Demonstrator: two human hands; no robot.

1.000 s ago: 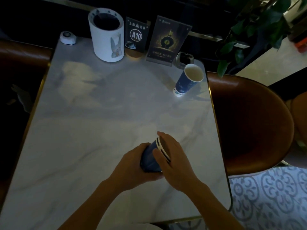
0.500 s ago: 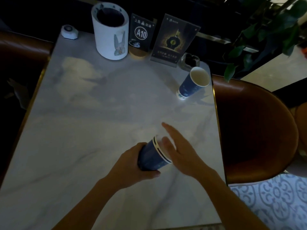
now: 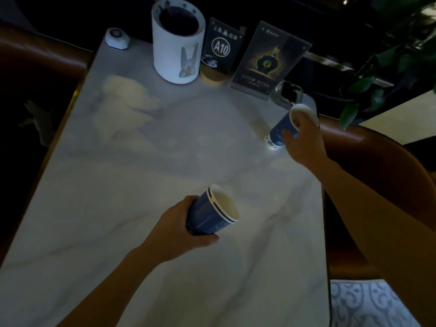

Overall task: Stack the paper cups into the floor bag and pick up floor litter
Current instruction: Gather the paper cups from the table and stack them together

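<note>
My left hand [image 3: 182, 228] grips a stack of nested blue paper cups [image 3: 210, 214] with white rims, tilted with the mouth to the right, just above the marble table [image 3: 141, 173]. A single blue paper cup [image 3: 278, 133] stands at the table's right edge. My right hand [image 3: 303, 142] is around this cup, thumb on its side and fingers over the rim; the cup's base rests on the table. No floor bag or litter is in view.
At the table's far end stand a white cylindrical holder with a rabbit print [image 3: 177, 41], an A10 sign [image 3: 220, 48], an acrylic menu stand [image 3: 269, 62], a small white button [image 3: 116, 38] and a glass ashtray [image 3: 287, 93]. Brown seats [image 3: 377, 185] flank the table. Patterned floor [image 3: 368, 305] lies lower right.
My right hand left the cup stack and reached forward and right to the lone cup, closing around it. My left hand keeps the stack, now lifted slightly.
</note>
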